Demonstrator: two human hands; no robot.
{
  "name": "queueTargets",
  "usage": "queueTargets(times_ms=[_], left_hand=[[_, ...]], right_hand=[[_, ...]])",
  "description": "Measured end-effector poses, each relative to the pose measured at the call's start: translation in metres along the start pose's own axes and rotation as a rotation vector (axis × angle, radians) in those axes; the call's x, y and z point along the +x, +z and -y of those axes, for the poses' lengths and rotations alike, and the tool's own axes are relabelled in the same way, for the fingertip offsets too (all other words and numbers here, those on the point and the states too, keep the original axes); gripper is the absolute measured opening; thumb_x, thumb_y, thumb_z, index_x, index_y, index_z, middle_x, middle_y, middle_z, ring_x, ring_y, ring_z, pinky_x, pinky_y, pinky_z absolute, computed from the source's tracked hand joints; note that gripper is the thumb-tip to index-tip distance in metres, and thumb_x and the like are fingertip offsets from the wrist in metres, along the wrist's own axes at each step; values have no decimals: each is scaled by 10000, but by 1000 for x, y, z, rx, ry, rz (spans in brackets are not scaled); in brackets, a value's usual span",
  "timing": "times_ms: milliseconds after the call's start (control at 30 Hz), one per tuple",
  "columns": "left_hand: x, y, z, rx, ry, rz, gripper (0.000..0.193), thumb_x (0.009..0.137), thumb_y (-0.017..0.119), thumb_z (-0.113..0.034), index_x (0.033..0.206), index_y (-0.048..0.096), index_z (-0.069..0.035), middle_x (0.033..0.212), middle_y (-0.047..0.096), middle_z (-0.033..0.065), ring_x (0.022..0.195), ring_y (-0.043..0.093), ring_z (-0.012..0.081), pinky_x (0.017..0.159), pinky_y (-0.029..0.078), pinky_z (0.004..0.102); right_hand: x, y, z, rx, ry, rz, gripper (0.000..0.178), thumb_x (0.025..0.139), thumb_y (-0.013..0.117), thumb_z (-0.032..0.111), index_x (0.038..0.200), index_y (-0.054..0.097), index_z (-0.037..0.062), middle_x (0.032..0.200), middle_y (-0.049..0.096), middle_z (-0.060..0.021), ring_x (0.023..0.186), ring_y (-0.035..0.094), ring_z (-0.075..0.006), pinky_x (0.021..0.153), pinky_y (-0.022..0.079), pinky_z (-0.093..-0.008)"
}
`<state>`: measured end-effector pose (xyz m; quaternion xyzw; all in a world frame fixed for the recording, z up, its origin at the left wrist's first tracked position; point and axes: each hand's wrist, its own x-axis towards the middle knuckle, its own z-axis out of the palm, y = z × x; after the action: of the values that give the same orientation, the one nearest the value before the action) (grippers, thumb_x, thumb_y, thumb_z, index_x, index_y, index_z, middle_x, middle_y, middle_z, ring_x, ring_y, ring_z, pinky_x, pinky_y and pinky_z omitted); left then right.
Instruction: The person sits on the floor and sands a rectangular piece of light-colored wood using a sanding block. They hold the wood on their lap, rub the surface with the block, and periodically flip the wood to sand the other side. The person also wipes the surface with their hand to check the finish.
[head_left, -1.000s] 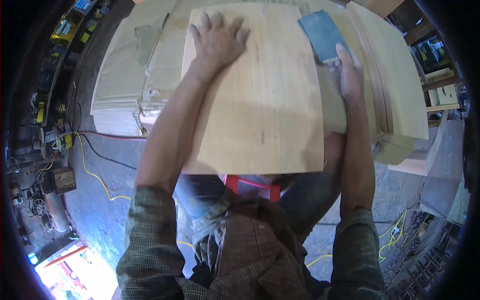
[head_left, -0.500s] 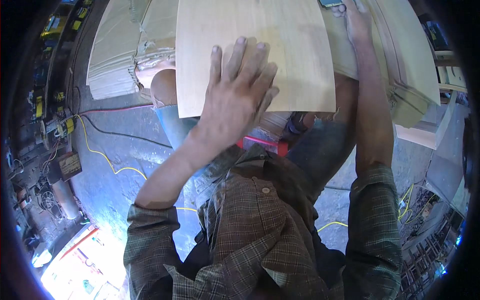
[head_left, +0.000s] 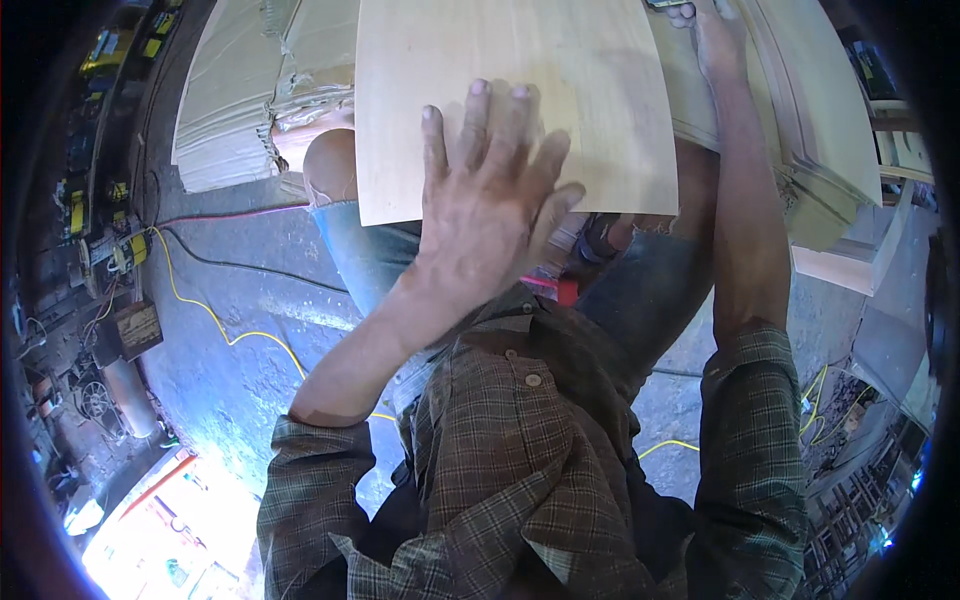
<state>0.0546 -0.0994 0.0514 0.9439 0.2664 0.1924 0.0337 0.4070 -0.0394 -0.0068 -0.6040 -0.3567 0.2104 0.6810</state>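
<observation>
Left hand (head_left: 490, 200) open, fingers spread flat on wooden board's (head_left: 520, 80) near edge, board extending beyond it

pale tan wood sheet (head_left: 520, 90), green plaid shirt (head_left: 530, 480), yellow cable (head_left: 225, 325), perhaps blue jeans (head_left: 365, 255)

Across the knees, a wooden board (head_left: 510, 90); on its near edge, the left hand (head_left: 490, 200), spread flat; at its far right corner, the right hand (head_left: 715, 35). Left of the board, stacked sheets (head_left: 250, 90); right, stacked boards (head_left: 830, 120). On the floor at left, a cable (head_left: 215, 320).
</observation>
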Motion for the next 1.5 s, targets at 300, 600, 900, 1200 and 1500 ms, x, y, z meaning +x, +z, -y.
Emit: queueTargets(times_ms=[300, 600, 900, 1200, 1500], left_hand=[[50, 33, 2, -65, 47, -40, 466, 895, 568, -345, 1265, 541, -63, 1346, 490, 151, 1281, 422, 354, 1014, 281, 636], [36, 11, -12, -37, 97, 29, 461, 895, 559, -382, 1236, 573, -72, 1333, 523, 110, 1276, 452, 308, 1030, 256, 650], [27, 21, -8, -18, 93, 15, 487, 895, 559, -420, 1272, 543, -112, 1362, 506, 68, 1283, 452, 271, 1021, 285, 639], [59, 27, 29, 97, 102, 13, 448, 909, 540, -397, 1275, 538, -138, 1380, 483, 50, 1276, 455, 278, 1011, 303, 646], [71, 15, 39, 57, 42, -9, 370, 903, 533, -365, 1184, 597, -134, 1333, 458, 193, 1282, 356, 447, 1047, 222, 644]], right_hand=[[0, 3, -4, 9, 33, 6, 226, 905, 597, 301, 951, 598, 80, 649, 528, 34, 542, 486, -48, 499, 403, -200], [-10, 4, 11, 26, 1, -33, 235, 906, 600, 289, 959, 609, 60, 651, 523, 36, 551, 481, -55, 517, 405, -207], [-10, 7, 12, -24, -13, -28, 229, 914, 591, 283, 936, 617, 56, 642, 514, 33, 551, 484, -53, 518, 406, -203], [-7, 4, 3, 19, -10, -10, 222, 916, 589, 294, 911, 599, 72, 641, 519, 39, 545, 489, -53, 511, 399, -196], [-7, 6, 5, -10, -4, -29, 210, 915, 587, 295, 897, 605, 86, 627, 507, 50, 537, 474, -45, 504, 389, -196]])
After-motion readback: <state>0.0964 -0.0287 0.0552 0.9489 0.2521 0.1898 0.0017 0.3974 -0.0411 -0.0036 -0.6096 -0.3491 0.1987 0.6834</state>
